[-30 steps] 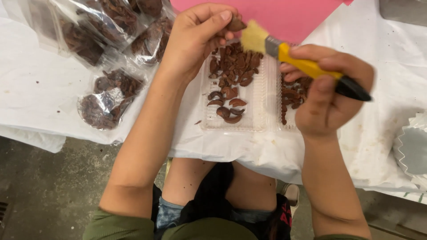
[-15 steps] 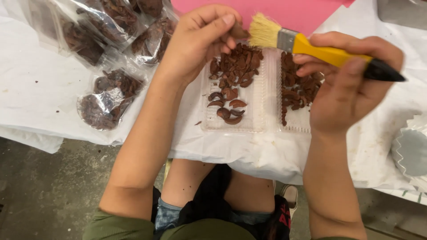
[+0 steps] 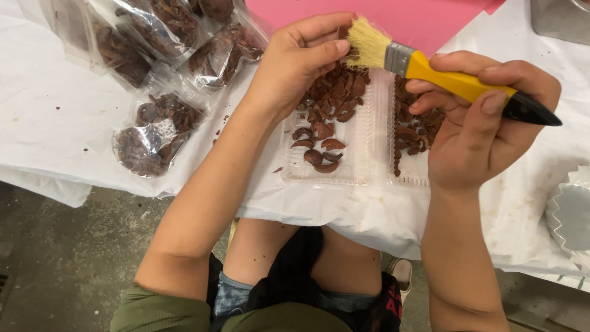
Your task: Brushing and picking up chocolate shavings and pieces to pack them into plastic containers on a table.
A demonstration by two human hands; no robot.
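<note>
Brushing step — left hand (image 3: 295, 64) pinches a brown piece (image 3: 343, 32) above the clear tray (image 3: 362, 138) of similar pieces, right hand (image 3: 476, 120) closed round the yellow-handled brush (image 3: 424, 61), bristles touching it — next, likely light strokes, steady pinch.

My white-papered table (image 3: 55, 117) carries clear plastic trays (image 3: 344, 154) of brown dried pieces, sealed clear bags (image 3: 153, 132) of them, and a pink sheet (image 3: 430, 18).

Brush (image 3: 430, 64): glossy yellow handle, metal ferrule; clear plastic tray (image 3: 359, 132).
</note>
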